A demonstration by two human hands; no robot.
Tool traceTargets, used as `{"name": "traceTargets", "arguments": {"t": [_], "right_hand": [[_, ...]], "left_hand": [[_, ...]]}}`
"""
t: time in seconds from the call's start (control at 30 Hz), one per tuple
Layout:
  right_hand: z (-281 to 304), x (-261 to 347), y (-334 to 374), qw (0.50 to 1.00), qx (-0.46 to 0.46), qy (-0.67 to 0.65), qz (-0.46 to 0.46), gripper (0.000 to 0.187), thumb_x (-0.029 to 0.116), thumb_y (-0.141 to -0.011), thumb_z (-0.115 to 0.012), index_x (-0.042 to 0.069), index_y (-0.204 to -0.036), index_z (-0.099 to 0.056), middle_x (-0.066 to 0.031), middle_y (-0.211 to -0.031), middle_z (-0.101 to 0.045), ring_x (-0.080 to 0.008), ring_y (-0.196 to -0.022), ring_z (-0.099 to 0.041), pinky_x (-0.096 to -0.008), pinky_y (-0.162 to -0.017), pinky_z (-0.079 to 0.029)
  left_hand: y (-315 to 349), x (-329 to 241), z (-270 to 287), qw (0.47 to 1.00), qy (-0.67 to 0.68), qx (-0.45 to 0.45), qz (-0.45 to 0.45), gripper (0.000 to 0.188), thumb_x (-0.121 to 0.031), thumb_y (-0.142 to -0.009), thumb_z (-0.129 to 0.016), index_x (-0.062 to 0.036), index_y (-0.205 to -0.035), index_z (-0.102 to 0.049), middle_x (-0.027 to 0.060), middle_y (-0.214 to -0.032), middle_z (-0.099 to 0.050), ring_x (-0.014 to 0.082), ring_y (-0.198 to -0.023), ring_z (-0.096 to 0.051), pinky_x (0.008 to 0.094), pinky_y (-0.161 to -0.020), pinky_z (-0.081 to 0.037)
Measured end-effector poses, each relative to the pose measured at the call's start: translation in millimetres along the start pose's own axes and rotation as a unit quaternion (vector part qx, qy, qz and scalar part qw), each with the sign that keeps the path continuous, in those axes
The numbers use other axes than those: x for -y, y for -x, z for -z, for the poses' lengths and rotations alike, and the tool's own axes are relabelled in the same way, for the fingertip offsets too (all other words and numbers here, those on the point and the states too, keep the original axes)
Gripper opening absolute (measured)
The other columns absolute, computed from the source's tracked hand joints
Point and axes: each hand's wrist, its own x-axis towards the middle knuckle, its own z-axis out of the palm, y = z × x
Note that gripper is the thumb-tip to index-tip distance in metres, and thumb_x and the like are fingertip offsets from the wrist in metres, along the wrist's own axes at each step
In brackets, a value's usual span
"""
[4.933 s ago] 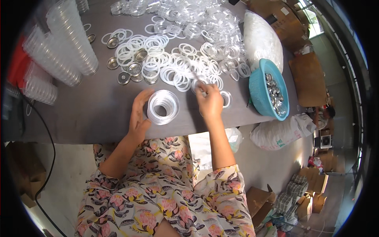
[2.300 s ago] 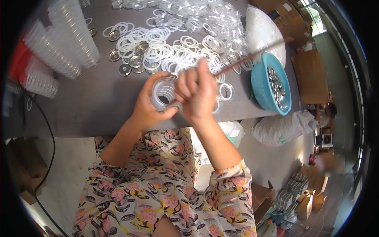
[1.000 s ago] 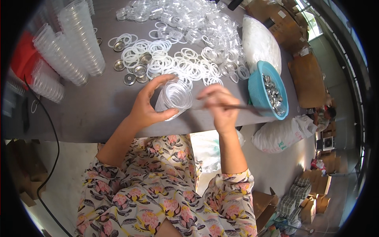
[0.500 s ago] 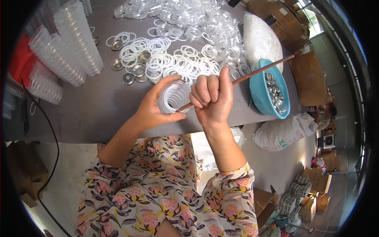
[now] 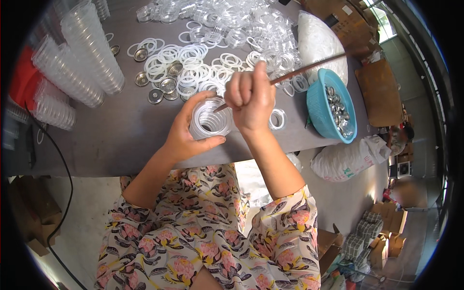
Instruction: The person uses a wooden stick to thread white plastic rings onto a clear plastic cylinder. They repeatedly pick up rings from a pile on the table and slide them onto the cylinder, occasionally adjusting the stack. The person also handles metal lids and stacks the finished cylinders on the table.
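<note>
My left hand (image 5: 183, 128) is wrapped round a short stack of clear ring-shaped plastic pieces (image 5: 207, 126), its round opening facing up. Closed in a fist with the thumb up, my right hand (image 5: 251, 99) grips a long thin reddish-brown stick (image 5: 309, 67). The pointed end of the stick is at the stack's far right rim; whether it touches is hard to tell. Many white sealing rings (image 5: 193, 67) lie loose just beyond my hands, with several silver metal discs (image 5: 167, 85) among them. A clear ring with a white edge (image 5: 277, 119) rests to the right of my right wrist.
Tall nested stacks of clear plastic cups (image 5: 92, 48) stand at the left beside a red object (image 5: 21, 79). Clear plastic rings (image 5: 237, 24) are heaped at the back. At the right are a turquoise basket (image 5: 316, 108) of small silver parts and a stuffed clear bag (image 5: 319, 46).
My right hand has moved up and left with the stick, whose point shifted from the stack's near right rim to its far right rim. The ring by my right wrist has come into sight.
</note>
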Motion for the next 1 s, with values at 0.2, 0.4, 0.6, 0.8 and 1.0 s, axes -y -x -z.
{"name": "traceTargets", "arguments": {"t": [0.2, 0.4, 0.6, 0.8, 1.0], "right_hand": [[-3, 25, 14, 0.991, 0.002, -0.081, -0.106, 0.058, 0.042, -0.096, -0.026, 0.015, -0.045, -0.025, 0.0013, -0.043, -0.026, -0.0089, -0.038, -0.016, -0.0233, -0.035, -0.014], [-23, 13, 14, 0.990, 0.039, -0.079, -0.109, 0.057, 0.039, -0.097, -0.029, 0.015, -0.045, -0.027, -0.0006, -0.042, -0.028, -0.0094, -0.038, -0.019, -0.0234, -0.034, -0.017], [-21, 3, -14, 0.997, 0.070, 0.016, -0.011, 0.056, 0.035, -0.095, -0.036, 0.013, -0.044, -0.026, 0.0002, -0.040, -0.026, -0.0102, -0.037, -0.025, -0.0244, -0.034, -0.020], [-2, 32, 9, 0.993, 0.071, 0.093, -0.019, 0.055, 0.035, -0.095, -0.036, 0.013, -0.046, -0.026, 0.0004, -0.040, -0.026, -0.0095, -0.036, -0.025, -0.0248, -0.035, -0.019], [-13, 23, 20, 0.991, 0.013, -0.057, -0.122, 0.055, 0.035, -0.095, -0.036, 0.014, -0.046, -0.026, 0.0005, -0.040, -0.027, -0.0098, -0.035, -0.023, -0.0243, -0.033, -0.018]], "left_hand": [[0, 3, 5, 1.000, -0.026, 0.009, -0.009, 0.081, -0.006, -0.060, -0.077, -0.0005, -0.129, -0.035, 0.0106, -0.121, -0.047, 0.0171, -0.113, -0.045, 0.0308, -0.096, -0.035], [1, 6, 1, 1.000, -0.003, 0.004, -0.009, 0.082, -0.007, -0.061, -0.077, -0.0001, -0.130, -0.033, 0.0107, -0.122, -0.045, 0.0175, -0.114, -0.045, 0.0317, -0.097, -0.034], [2, 6, 1, 1.000, -0.006, -0.004, -0.022, 0.082, -0.005, -0.061, -0.076, -0.0001, -0.130, -0.032, 0.0108, -0.122, -0.045, 0.0175, -0.113, -0.045, 0.0314, -0.096, -0.035], [1, 4, -4, 1.000, -0.003, -0.012, -0.021, 0.080, -0.004, -0.061, -0.076, -0.0002, -0.129, -0.034, 0.0110, -0.121, -0.046, 0.0172, -0.113, -0.045, 0.0312, -0.096, -0.036], [2, 6, -3, 1.000, -0.013, -0.008, -0.015, 0.081, -0.006, -0.062, -0.076, 0.0000, -0.130, -0.032, 0.0116, -0.120, -0.047, 0.0177, -0.112, -0.046, 0.0320, -0.096, -0.036]]}}
